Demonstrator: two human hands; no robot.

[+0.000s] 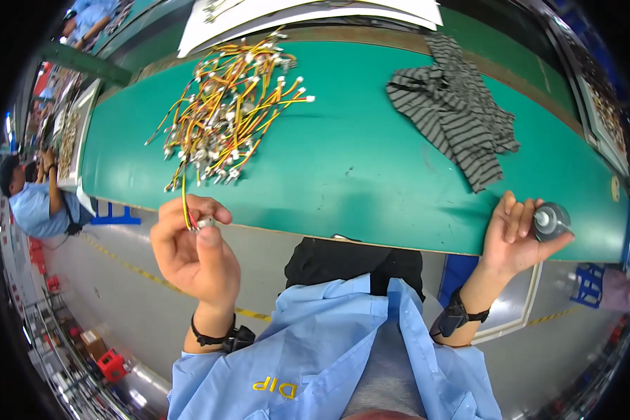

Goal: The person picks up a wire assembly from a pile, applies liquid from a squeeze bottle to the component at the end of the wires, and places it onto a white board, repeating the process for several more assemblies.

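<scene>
My left hand (189, 255) is raised at the table's near edge. Its thumb and fingers pinch the small pale connector (206, 222) of a wire harness, whose yellow and dark wires (185, 196) run up toward a heap. That heap of wire harnesses (234, 105), red, yellow and black with white plugs, lies just beyond on the green table. On the right, my right hand (509, 238) is closed around a dark, rounded bottle (553, 222) with a pale nozzle tip. Its fingers are curled and the thumb lies along the bottle's near side.
A grey and black striped cloth (455, 105) lies crumpled at the far right of the green table (350, 161). White sheets (301, 21) lie beyond the far edge. Trays of small parts (602, 112) flank both ends. A co-worker in blue (38, 203) sits at the left.
</scene>
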